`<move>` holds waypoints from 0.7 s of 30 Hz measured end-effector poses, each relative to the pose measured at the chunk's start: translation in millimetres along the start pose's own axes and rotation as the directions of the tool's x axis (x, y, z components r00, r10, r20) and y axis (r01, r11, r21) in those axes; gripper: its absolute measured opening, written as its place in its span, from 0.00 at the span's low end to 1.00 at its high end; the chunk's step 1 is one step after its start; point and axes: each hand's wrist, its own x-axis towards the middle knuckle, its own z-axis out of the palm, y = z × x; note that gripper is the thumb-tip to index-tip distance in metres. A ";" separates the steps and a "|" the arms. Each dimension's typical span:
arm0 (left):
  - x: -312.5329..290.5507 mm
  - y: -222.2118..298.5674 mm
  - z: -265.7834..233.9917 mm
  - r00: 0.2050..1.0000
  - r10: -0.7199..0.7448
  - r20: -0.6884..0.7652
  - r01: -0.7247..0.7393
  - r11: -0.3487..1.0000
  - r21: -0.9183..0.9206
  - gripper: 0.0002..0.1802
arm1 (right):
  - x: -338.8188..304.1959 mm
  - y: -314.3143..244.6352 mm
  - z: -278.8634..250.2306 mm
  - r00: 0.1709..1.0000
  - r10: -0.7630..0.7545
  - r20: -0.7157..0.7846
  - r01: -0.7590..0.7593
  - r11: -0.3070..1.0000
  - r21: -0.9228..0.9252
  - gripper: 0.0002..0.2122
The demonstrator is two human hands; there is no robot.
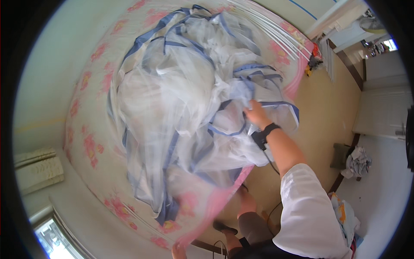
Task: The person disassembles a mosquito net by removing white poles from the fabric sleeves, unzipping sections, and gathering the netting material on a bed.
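A large white sheer mosquito net (172,86) with blue trim lies heaped and spread over a bed (88,149) that has a pink floral cover. My right hand (257,114) is closed on a blue part of the net at its right side, and that part is smeared by motion. A black band and a small black device sit on the right wrist. My left hand (179,251) shows only partly at the lower edge, beside the pink border of the bed; its fingers are too cut off to read.
Several thin white poles (276,32) lie across the bed's far right corner. Beyond it, a small pile of red and dark things (316,56) rests on the floor. Crumpled clothes (357,162) are by the right wall. A cable (272,162) hangs near my legs.
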 end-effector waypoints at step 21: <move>-33.3 33.6 6.8 0.827 0.414 0.379 -0.463 0.885 0.044 0.18 | -272.6 -187.2 -126.9 0.862 -0.472 -0.186 0.487 0.668 0.563 0.15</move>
